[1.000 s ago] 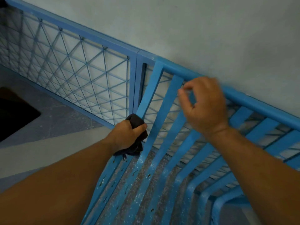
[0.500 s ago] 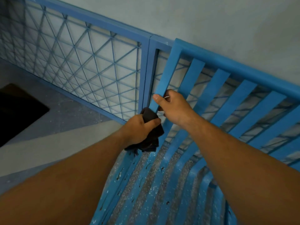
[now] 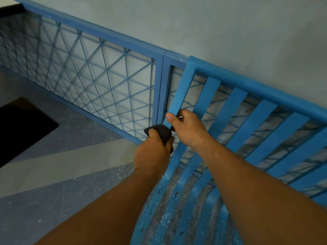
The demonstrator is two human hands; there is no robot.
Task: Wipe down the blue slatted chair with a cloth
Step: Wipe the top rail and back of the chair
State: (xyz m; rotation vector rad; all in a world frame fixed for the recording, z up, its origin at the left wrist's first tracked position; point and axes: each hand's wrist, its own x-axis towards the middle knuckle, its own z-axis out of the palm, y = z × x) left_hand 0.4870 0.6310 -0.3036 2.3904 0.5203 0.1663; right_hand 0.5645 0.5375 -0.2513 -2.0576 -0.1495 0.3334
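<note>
A second earlier the right hand [image 3: 185,128] was held up near the top rail [image 3: 265,92], loosely curled and holding nothing. It has since been brought down to 9 o'clock, and its grip is now closed round the outermost slat [image 3: 182,92], thumb across the front, fingers hidden behind. The left hand [image 3: 152,152] has been kept on the same slat, just below the right, and has been moved slightly up it. Its grip is clamped on a dark cloth [image 3: 162,132], which is bunched against the slat and touches the right hand's heel.

The chair [image 3: 247,124] is seen in the right half of the view, from 1 o'clock round to 5 o'clock. Its back is set against a blue wire-mesh panel [image 3: 106,82] and a pale wall [image 3: 212,23]. It is painted bright blue. Flat slats are run down from the top rail and curved forward into the seat at 6 o'clock. The upper slats are seen clean and even in colour, while the seat slats are speckled with pale dust and small dark marks.

A grey speckled floor [image 3: 53,191] is seen at 8 o'clock and a black mat [image 3: 21,124] at 9 o'clock.
</note>
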